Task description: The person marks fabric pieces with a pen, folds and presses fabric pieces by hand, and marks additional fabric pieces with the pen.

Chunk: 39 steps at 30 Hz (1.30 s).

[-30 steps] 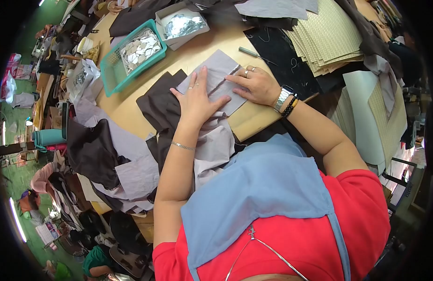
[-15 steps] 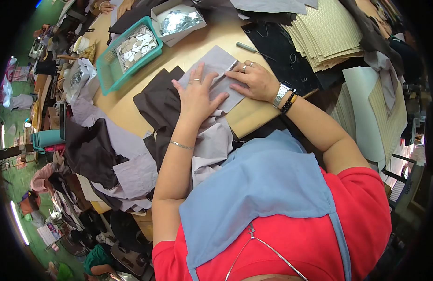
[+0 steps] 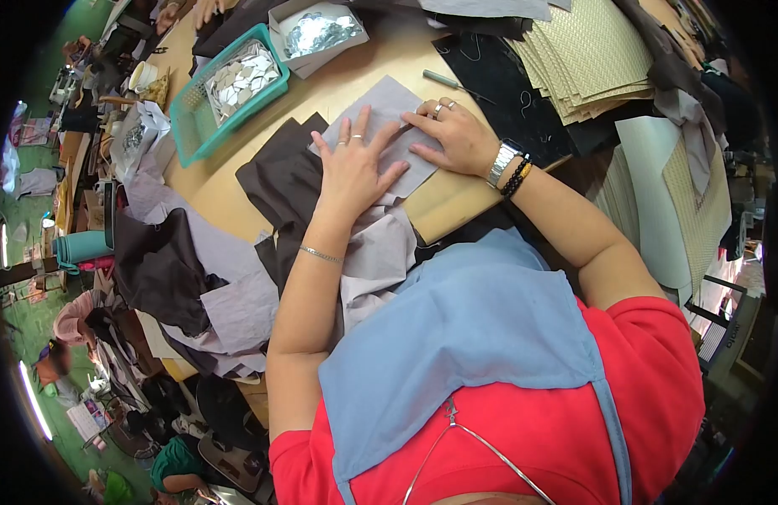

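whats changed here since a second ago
The left hand has stretched its index finger toward the right hand; both still rest on the grey cloth. A co-worker's hands shifted left at the picture's top edge. The teal basket and white box stayed put.

The left fingers [image 3: 360, 124] hide part of the flat pale-grey fabric [image 3: 389, 91] beneath them, and well beyond them the top edge cuts off a co-worker's bare hand [image 3: 207, 11].

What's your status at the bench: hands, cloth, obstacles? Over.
Left hand spread on grey cloth. Right hand at its right edge. Teal basket apart from both hands; nothing visibly blocking.
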Available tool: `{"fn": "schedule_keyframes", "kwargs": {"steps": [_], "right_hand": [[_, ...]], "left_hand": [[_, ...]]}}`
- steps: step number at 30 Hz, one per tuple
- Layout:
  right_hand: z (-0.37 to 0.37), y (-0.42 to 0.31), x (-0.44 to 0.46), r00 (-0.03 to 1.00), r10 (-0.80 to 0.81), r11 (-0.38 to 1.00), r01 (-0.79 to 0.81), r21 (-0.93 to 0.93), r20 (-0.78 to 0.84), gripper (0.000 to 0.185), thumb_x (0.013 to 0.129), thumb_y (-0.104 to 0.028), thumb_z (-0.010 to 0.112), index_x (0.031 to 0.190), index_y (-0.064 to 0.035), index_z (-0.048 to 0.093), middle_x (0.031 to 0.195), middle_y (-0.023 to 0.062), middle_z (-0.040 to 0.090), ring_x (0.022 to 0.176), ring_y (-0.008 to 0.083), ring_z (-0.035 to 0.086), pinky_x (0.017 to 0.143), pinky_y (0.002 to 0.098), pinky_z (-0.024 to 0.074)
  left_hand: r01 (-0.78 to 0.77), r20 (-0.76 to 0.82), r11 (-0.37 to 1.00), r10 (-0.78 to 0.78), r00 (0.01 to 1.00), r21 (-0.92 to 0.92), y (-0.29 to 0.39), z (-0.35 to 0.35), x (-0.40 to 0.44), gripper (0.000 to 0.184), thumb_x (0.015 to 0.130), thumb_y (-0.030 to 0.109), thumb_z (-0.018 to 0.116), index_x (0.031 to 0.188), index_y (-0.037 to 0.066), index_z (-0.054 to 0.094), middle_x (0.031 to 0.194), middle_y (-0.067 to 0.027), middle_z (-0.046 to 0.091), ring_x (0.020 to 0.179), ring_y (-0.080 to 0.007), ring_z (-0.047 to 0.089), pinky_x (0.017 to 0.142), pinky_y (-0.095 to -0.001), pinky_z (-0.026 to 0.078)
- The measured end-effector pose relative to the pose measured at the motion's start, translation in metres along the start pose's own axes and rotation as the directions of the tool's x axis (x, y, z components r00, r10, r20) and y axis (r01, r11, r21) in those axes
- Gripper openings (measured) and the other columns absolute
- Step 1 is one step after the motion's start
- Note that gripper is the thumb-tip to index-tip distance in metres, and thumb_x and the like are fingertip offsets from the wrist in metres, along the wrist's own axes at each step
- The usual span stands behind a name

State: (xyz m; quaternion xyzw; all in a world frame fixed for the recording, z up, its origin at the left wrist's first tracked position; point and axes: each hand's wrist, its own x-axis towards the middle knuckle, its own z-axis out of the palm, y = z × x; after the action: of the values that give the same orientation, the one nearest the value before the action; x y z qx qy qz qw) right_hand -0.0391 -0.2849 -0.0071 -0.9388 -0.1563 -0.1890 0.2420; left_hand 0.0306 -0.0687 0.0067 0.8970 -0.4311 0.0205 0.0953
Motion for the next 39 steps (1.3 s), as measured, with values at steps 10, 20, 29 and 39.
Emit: {"fn": "schedule_keyframes", "kwargs": {"steps": [10, 20, 29, 39], "right_hand": [[-0.001, 0.002, 0.0, 1.0, 0.002, 0.999, -0.003, 0.039, 0.026, 0.035, 0.084, -0.024, 0.072, 0.115, -0.0079, 0.063, 0.107, 0.0124, 0.064, 0.098, 0.0318, 0.061, 0.09, 0.0394, 0.0484], [0.002, 0.003, -0.001, 1.0, -0.016, 0.999, 0.017, 0.028, -0.01, 0.035, 0.084, -0.027, 0.071, 0.113, -0.009, 0.066, 0.104, 0.0119, 0.064, 0.095, 0.0309, 0.061, 0.087, 0.0394, 0.0487], [-0.002, -0.001, -0.001, 1.0, 0.021, 1.0, -0.021, 0.008, -0.022, 0.034, 0.083, -0.025, 0.074, 0.111, -0.0069, 0.069, 0.105, 0.0132, 0.065, 0.097, 0.0307, 0.062, 0.087, 0.0391, 0.0503], [0.0, 0.0, -0.002, 0.993, 0.082, 0.99, -0.091, -0.108, -0.082, 0.031, 0.083, -0.033, 0.072, 0.105, -0.0119, 0.07, 0.103, 0.0102, 0.065, 0.094, 0.0301, 0.061, 0.086, 0.0399, 0.0496]], "left_hand": [[-0.024, -0.006, 0.998, 0.024, 1.0, 0.057, -0.001, 0.006, 0.0, 0.061, 0.086, 0.06, 0.061, 0.141, 0.038, 0.047, 0.157, -0.015, 0.032, 0.138, -0.0437, 0.038, 0.1, -0.079, 0.023], [-0.027, -0.017, 0.999, 0.027, 0.999, 0.04, 0.001, 0.006, 0.0, 0.061, 0.086, 0.058, 0.06, 0.142, 0.037, 0.047, 0.156, -0.0166, 0.033, 0.137, -0.0463, 0.037, 0.101, -0.0788, 0.024], [-0.045, -0.014, 0.999, 0.045, 0.999, 0.018, 0.002, 0.007, 0.003, 0.057, 0.087, 0.055, 0.06, 0.139, 0.033, 0.051, 0.157, -0.0182, 0.031, 0.133, -0.0534, 0.038, 0.103, -0.0782, 0.02], [-0.002, -0.011, 0.997, 0.003, 1.0, 0.083, 0.013, 0.009, 0.009, 0.058, 0.086, 0.06, 0.058, 0.137, 0.032, 0.053, 0.156, -0.0177, 0.033, 0.132, -0.0514, 0.041, 0.102, -0.078, 0.02]]}}
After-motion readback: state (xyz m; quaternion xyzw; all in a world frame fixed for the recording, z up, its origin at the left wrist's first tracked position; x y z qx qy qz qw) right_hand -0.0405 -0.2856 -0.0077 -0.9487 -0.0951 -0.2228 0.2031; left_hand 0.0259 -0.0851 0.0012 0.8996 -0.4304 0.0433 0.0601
